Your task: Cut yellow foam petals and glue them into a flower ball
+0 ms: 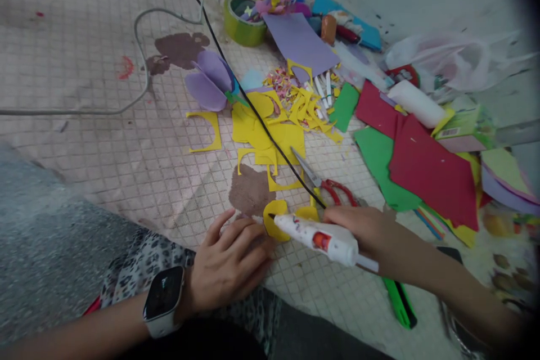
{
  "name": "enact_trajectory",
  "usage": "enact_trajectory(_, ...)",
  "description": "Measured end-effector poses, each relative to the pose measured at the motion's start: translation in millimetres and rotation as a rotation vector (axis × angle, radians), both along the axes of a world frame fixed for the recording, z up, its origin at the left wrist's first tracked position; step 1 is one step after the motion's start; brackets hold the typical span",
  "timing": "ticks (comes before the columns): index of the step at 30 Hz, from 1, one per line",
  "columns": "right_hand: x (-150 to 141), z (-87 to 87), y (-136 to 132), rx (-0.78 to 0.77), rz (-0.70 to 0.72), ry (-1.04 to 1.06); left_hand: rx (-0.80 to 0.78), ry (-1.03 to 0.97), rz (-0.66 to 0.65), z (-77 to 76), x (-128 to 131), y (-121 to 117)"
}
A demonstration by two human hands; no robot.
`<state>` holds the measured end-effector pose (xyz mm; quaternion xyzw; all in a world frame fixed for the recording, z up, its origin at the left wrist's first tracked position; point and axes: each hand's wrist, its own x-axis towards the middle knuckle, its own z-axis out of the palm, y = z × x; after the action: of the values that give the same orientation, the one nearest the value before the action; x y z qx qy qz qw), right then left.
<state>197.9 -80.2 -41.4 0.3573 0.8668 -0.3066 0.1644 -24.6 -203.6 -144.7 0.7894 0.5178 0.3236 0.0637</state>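
My right hand (pixel 363 226) is closed round a white glue gun (pixel 323 239), whose nozzle points left at a small curled yellow foam piece (pixel 275 217). My left hand (pixel 230 261), with a dark smartwatch (pixel 163 299) on the wrist, lies with its fingers bent on the floor mat and its fingertips against that yellow piece. Red-handled scissors (pixel 327 184) lie just beyond the glue gun.
Yellow foam offcuts (pixel 270 126), a purple foam flower (pixel 210 80), red (pixel 426 166) and green (pixel 377 157) sheets, a green tape roll (pixel 241 19) and a plastic bag (pixel 442 59) litter the patterned mat. A black cable (pixel 236 81) and a grey cable (pixel 139 56) cross it.
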Motion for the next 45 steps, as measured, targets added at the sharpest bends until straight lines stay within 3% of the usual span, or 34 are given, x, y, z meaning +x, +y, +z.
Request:
enact_trajectory(7, -3.2, 1.8, 4.5, 0.027, -0.015, -0.027, 0.002, -0.009, 0.006, -1.4, 1.1, -0.8)
enact_trajectory(13, -3.9, 1.6, 2.4, -0.071, 0.024, -0.07, -0.008, -0.016, -0.001, -0.3, 1.0, -0.3)
enact_trajectory(28, -6.5, 0.3, 5.0, 0.03, 0.011, 0.0, -0.001, 0.016, -0.002, 1.7, 0.1, 0.6)
enact_trajectory(33, -4.7, 1.9, 5.8, -0.064, 0.081, -0.049, 0.006, 0.016, -0.008, 2.0, 0.0, 0.7)
enact_trajectory(38, -4.7, 3.1, 7.1, 0.016, 0.031, -0.049, 0.008, 0.006, 0.011, 0.6, 1.0, 0.2)
enact_trajectory(45, 0.4, 6.3, 4.0, -0.057, 0.044, -0.121, -0.072, -0.057, -0.009, 7.6, -1.1, 1.3)
